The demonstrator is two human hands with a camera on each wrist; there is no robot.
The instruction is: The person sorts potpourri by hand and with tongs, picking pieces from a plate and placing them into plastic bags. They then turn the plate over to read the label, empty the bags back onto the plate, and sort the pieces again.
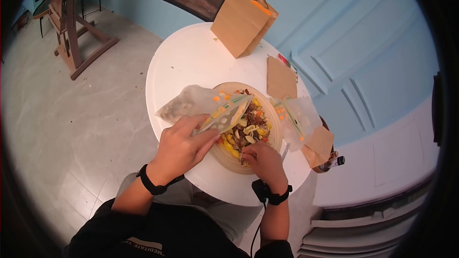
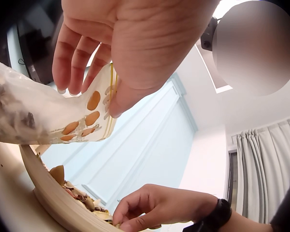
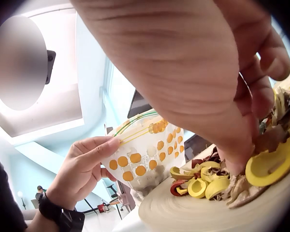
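My left hand (image 1: 184, 143) pinches the open top edge of a clear zip bag (image 1: 191, 102) printed with orange dots. The bag leans over the left side of a round wooden dish (image 1: 221, 158), and greyish-brown pieces show inside it in the left wrist view. A mix of dried pieces (image 1: 248, 126) lies heaped in the dish: yellow hollow cups (image 3: 216, 187), dark brown flakes and pale bits. At the dish's near right side, my right hand (image 1: 265, 162) has its fingertips in the heap. Its thumb and fingers pinch a wrinkled greyish-brown dried piece (image 3: 243, 192).
A second dotted zip bag (image 1: 306, 114) lies right of the dish. Brown paper packets (image 1: 282, 79) lie around it on the white round table (image 1: 177, 52). A paper carrier bag (image 1: 244, 21) stands at the back, and a dark-capped bottle (image 1: 332, 163) is beyond the right edge.
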